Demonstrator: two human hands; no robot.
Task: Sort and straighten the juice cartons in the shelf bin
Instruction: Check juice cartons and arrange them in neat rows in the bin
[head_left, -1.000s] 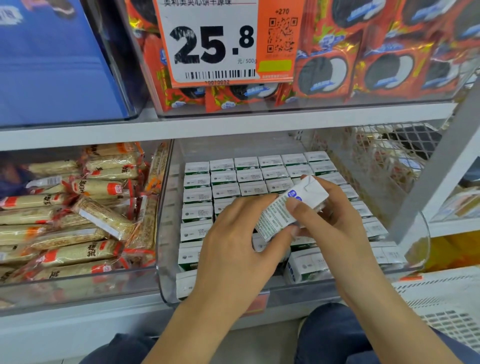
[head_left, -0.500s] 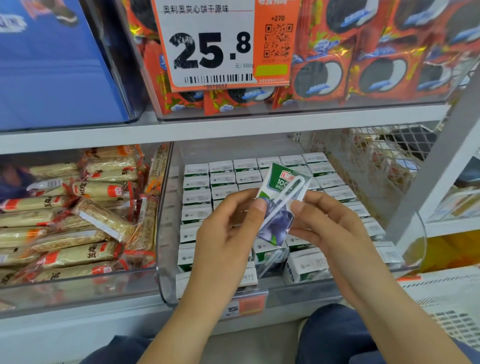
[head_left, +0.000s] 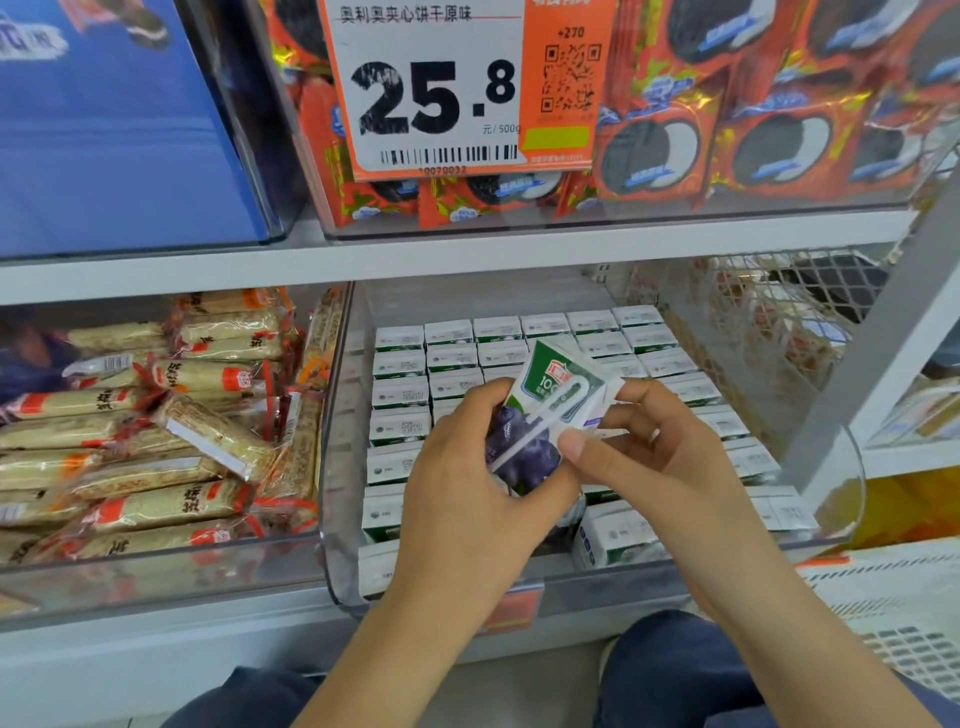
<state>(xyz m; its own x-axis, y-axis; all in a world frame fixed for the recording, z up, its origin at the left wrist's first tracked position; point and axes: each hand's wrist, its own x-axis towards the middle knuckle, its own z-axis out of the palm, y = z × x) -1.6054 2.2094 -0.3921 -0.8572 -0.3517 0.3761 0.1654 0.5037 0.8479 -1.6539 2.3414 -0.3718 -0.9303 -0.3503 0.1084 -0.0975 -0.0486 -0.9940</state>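
Note:
A small juice carton (head_left: 545, 410), green and white with blueberries and a straw on its face, is tilted above the clear shelf bin (head_left: 337, 467). My left hand (head_left: 467, 499) grips its lower left side. My right hand (head_left: 649, 457) pinches its right edge with thumb and fingers. Below them, several rows of upright cartons (head_left: 447, 358) fill the bin with their white tops showing. One carton (head_left: 613, 535) lies on its side at the bin's front right.
A clear bin of wrapped snack bars (head_left: 171, 441) stands to the left. Cookie packs (head_left: 779, 130) and a price tag (head_left: 447, 88) sit on the shelf above. A wire mesh panel (head_left: 727, 322) and a grey upright post (head_left: 878, 353) close the right side.
The carton has been turned from its white back to its printed front and raised slightly. Both hands have stayed on it and shifted their grip.

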